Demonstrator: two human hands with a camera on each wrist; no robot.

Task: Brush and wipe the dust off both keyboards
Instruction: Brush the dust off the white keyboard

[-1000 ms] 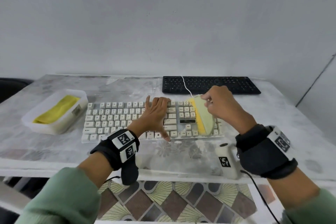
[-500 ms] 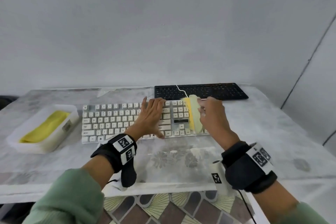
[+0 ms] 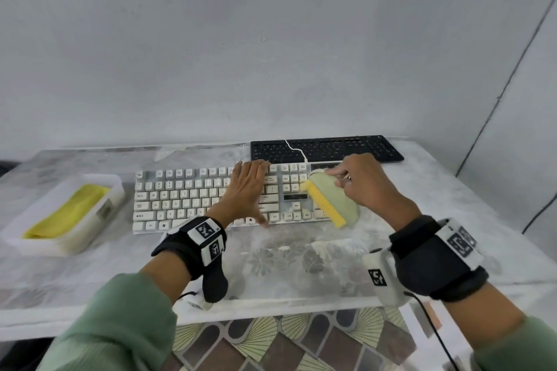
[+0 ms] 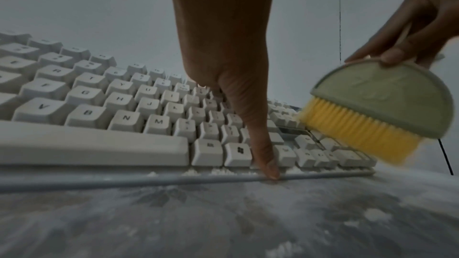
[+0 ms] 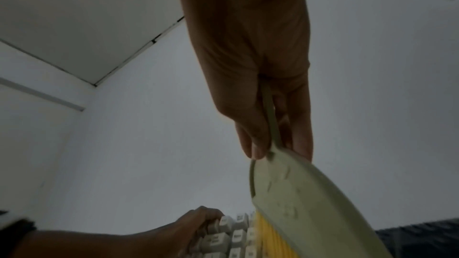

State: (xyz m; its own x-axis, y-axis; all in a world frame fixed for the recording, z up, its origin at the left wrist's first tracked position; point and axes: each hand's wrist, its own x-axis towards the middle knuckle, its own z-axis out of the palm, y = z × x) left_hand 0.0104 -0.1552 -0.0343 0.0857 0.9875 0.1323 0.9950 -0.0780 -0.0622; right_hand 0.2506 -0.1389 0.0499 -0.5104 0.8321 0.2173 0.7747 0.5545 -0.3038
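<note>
Left hand point(image 3: 245, 190) lies flat on the middle of the white keyboard point(image 3: 187, 199), fingers point(image 3: 253, 166) straight and spread, reaching the top key rows; thumb point(image 4: 264, 150) angles down over the front edge, tip at the bottom key row / front lip in the left wrist view. Holding nothing, just pressing the board down

Right hand point(image 3: 366, 187) pinches the brush point(image 3: 333, 200) by its thin handle edge, fingers narrow and curled on it; right wrist view shows thumb one side, fingers point(image 5: 301, 125) the other. Brush is a pale green half-disc body with yellow bristles point(image 4: 357, 130), tilted, bristles on the keys at the right end of the white keyboard, numpad / arrow area. Can't tell how hard they press

White dust clumps point(image 4: 218, 172) sit along the front lip of the white keyboard, more smeared over the bench point(image 3: 452, 208) in front of it

Black keyboard point(image 3: 327, 148) lies behind the white one, toward the wall, right of centre, untouched; white cable point(image 3: 294, 149) runs across it

White tray point(image 3: 113, 190) at the left of the bench, just beside the white keyboard's left end, yellow cloth point(image 3: 64, 215) folded inside
</note>
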